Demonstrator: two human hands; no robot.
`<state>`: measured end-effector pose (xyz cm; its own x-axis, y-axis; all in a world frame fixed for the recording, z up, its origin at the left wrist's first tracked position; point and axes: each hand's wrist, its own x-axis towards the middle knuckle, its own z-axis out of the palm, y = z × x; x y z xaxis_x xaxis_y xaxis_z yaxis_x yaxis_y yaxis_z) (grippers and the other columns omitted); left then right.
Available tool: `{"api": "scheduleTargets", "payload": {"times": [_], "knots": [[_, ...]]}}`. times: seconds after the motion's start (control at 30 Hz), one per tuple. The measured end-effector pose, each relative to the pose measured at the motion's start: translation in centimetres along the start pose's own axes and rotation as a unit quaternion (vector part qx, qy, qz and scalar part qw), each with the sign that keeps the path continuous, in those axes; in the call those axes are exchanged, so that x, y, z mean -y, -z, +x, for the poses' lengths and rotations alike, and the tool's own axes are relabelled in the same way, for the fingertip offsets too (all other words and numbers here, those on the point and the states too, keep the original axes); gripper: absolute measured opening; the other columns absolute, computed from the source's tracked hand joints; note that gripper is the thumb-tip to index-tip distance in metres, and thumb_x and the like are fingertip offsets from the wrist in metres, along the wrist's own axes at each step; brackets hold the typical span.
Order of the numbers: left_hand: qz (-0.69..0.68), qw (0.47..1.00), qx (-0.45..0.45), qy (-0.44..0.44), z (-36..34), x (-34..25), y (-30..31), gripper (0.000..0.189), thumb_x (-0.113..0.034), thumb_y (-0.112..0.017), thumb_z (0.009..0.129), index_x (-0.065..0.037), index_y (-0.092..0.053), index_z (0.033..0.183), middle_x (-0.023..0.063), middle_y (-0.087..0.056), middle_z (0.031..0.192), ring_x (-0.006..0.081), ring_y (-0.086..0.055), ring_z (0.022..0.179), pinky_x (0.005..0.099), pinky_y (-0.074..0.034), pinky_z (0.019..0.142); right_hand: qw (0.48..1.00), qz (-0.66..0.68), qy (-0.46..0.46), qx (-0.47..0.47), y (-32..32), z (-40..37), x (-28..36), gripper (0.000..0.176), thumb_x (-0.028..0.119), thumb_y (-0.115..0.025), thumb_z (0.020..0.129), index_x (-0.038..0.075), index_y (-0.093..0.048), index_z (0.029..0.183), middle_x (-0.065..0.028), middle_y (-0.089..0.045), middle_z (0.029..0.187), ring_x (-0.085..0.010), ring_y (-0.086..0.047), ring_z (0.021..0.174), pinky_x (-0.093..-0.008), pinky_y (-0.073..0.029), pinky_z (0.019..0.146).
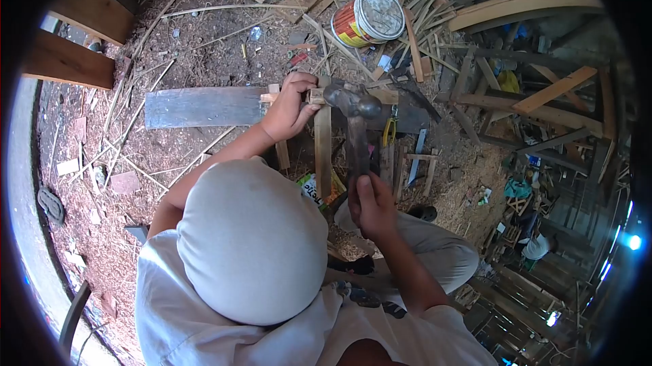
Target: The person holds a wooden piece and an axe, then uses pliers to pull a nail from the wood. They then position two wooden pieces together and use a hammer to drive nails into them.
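My right hand (pixel 373 207) is closed round the handle of a hammer (pixel 358 138). The dark, rounded hammer head lies over the end of a small wooden block (pixel 315 96). My left hand (pixel 288 108) is wrapped round that block, and its fingertips are partly hidden. A long grey board (pixel 204 108) runs crosswise beneath, on both sides of the hands. Below the block, a pale upright wood strip (pixel 322 152) stretches toward my knees. Just right of the hammer is a yellow-handled tool (pixel 389 131), probably pliers.
A paint bucket (pixel 370 18) stands at the back among loose wood strips. Thick beams (pixel 68 60) jut in from the left. Wooden frames (pixel 536 104) fill the right side, where another person (pixel 536 247) is visible. Shavings and scraps cover the ground.
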<state>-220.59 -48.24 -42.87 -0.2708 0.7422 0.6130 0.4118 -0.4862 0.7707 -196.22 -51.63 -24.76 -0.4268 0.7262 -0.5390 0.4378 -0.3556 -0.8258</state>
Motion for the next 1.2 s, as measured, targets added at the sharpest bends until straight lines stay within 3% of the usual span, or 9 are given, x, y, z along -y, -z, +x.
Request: {"api": "scheduleTargets", "payload": {"times": [0.3,0.5,0.57,0.67,0.8,0.9,0.97,1.1,1.2], "knots": [[-0.006,1.0,0.006,0.001,0.1,-0.2,0.1,0.039,-0.011,-0.07,0.093,-0.002,-0.044,0.12,0.0218,-0.054,0.121,0.0399,-0.054,0.108,0.0491,-0.043,0.099,0.999,0.027,-0.024,0.027,-0.2,1.1,0.2,0.047,0.049,-0.046,0.109,0.006,-0.057,0.093,0.002,-0.046,0.057,-0.0067,-0.04,0.043,-0.0255,-0.03,0.04],[0.007,1.0,-0.002,-0.014,0.2,-0.2,0.1,0.04,-0.01,-0.07,0.092,-0.002,-0.044,0.12,0.022,-0.054,0.121,0.04,-0.054,0.108,0.0493,-0.043,0.099,0.997,-0.001,0.073,0.007,-0.1,0.8,0.0,0.049,0.051,-0.046,0.108,0.005,-0.057,0.094,0.0014,-0.046,0.057,-0.0075,-0.04,0.042,-0.026,-0.029,0.039],[0.004,1.0,0.009,-0.012,0.3,-0.5,0.1,0.04,-0.009,-0.07,0.091,-0.002,-0.043,0.12,0.0222,-0.054,0.122,0.0407,-0.054,0.108,0.0499,-0.043,0.099,0.999,-0.022,0.002,0.023,-0.4,1.3,0.3,0.049,0.05,-0.046,0.108,0.005,-0.057,0.093,0.0015,-0.046,0.057,-0.0076,-0.041,0.042,-0.0257,-0.029,0.038],[0.006,1.0,0.01,-0.008,0.0,0.0,0.0,0.041,-0.009,-0.071,0.091,-0.002,-0.043,0.12,0.0223,-0.054,0.122,0.041,-0.054,0.109,0.05,-0.043,0.099,0.999,0.052,0.008,-0.001,-0.7,0.7,-0.1,0.047,0.049,-0.046,0.109,0.006,-0.056,0.092,0.0014,-0.046,0.058,-0.0077,-0.04,0.041,-0.0257,-0.029,0.038],[0.009,1.0,0.005,-0.009,-0.1,0.1,-0.1,0.042,-0.009,-0.071,0.09,-0.002,-0.043,0.12,0.0222,-0.054,0.121,0.0409,-0.054,0.109,0.0498,-0.043,0.099,0.999,0.032,0.026,0.003,-0.1,0.7,-0.4,0.046,0.049,-0.046,0.109,0.007,-0.056,0.092,0.0013,-0.045,0.058,-0.008,-0.04,0.041,-0.0257,-0.029,0.038],[0.013,1.0,0.017,-0.018,0.1,0.3,-0.3,0.043,-0.009,-0.072,0.09,-0.002,-0.043,0.12,0.0222,-0.054,0.122,0.0409,-0.054,0.109,0.0498,-0.043,0.099,0.999,0.007,-0.031,0.025,0.2,1.2,0.0,0.046,0.048,-0.045,0.109,0.007,-0.056,0.094,0.0012,-0.045,0.058,-0.008,-0.041,0.041,-0.0256,-0.029,0.037],[0.005,1.0,0.015,-0.01,-0.2,0.3,-0.2,0.043,-0.009,-0.072,0.089,-0.002,-0.043,0.12,0.0219,-0.054,0.121,0.0407,-0.053,0.109,0.05,-0.042,0.1,0.997,0.079,-0.011,0.017,0.4,0.7,-0.4,0.045,0.048,-0.046,0.109,0.007,-0.055,0.092,0.0011,-0.045,0.058,-0.0079,-0.04,0.041,-0.0257,-0.03,0.037],[0.011,1.0,0.02,-0.001,-0.1,-0.1,0.0,0.043,-0.009,-0.073,0.089,-0.002,-0.044,0.119,0.0212,-0.054,0.121,0.0405,-0.053,0.109,0.0498,-0.042,0.1,0.997,0.062,0.051,0.018,0.3,0.7,-1.1,0.045,0.048,-0.045,0.109,0.007,-0.055,0.092,0.0007,-0.044,0.058,-0.0082,-0.04,0.041,-0.0258,-0.029,0.037],[0.027,0.999,0.031,-0.012,0.2,-0.3,-0.1,0.042,-0.01,-0.072,0.089,-0.002,-0.044,0.119,0.0205,-0.054,0.121,0.0402,-0.053,0.109,0.0492,-0.042,0.1,1.0,-0.012,-0.011,0.017,0.2,1.4,-1.2,0.046,0.048,-0.044,0.109,0.007,-0.055,0.092,0.0007,-0.044,0.058,-0.0084,-0.039,0.041,-0.0262,-0.029,0.037]]}}
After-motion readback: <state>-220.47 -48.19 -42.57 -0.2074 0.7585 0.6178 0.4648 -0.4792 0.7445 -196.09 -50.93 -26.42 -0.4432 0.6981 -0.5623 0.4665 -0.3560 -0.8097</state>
